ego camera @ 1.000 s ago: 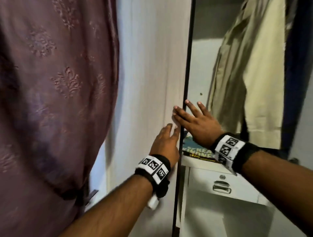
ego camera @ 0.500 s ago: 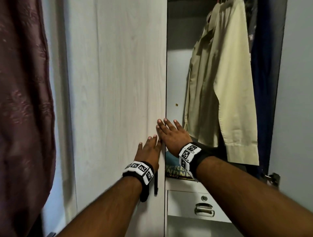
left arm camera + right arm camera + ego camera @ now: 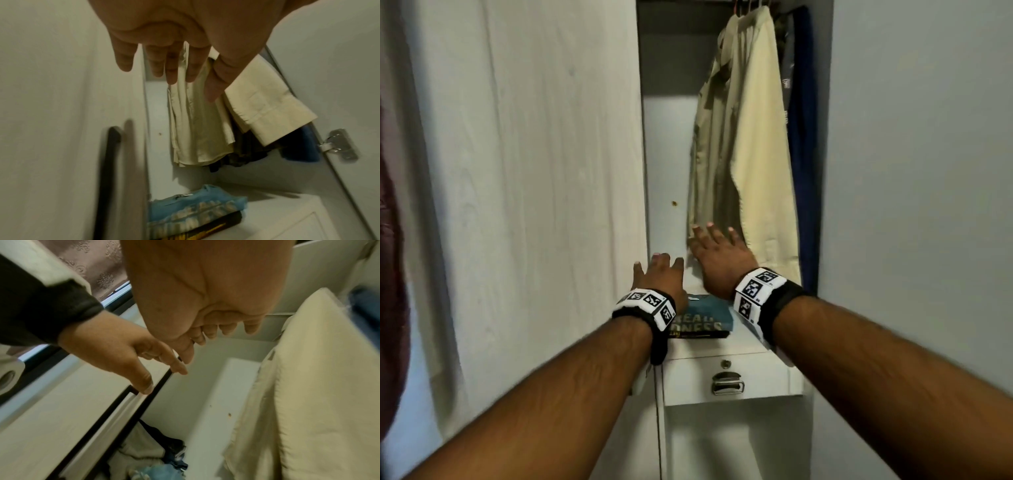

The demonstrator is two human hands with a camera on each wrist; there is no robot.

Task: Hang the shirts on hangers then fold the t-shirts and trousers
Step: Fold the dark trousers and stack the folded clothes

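Observation:
A cream long-sleeved shirt hangs inside the open wardrobe, with a dark blue garment behind it on the right. Below them a folded blue t-shirt with printed letters lies on top of a white drawer unit. My left hand is stretched out flat at the edge of the left wardrobe door and holds nothing. My right hand reaches into the opening with its fingers spread just under the cream shirt's hem, also empty. In the left wrist view the shirt cuff hangs past my straight fingers.
A dark vertical handle sits on the left door, and a metal hinge on the right door. A maroon patterned curtain hangs at the far left. More crumpled clothes lie low inside the wardrobe.
Both hands have come off the left door's edge and moved right, into the opening. The view has swung right, so the curtain has slid almost out of frame.

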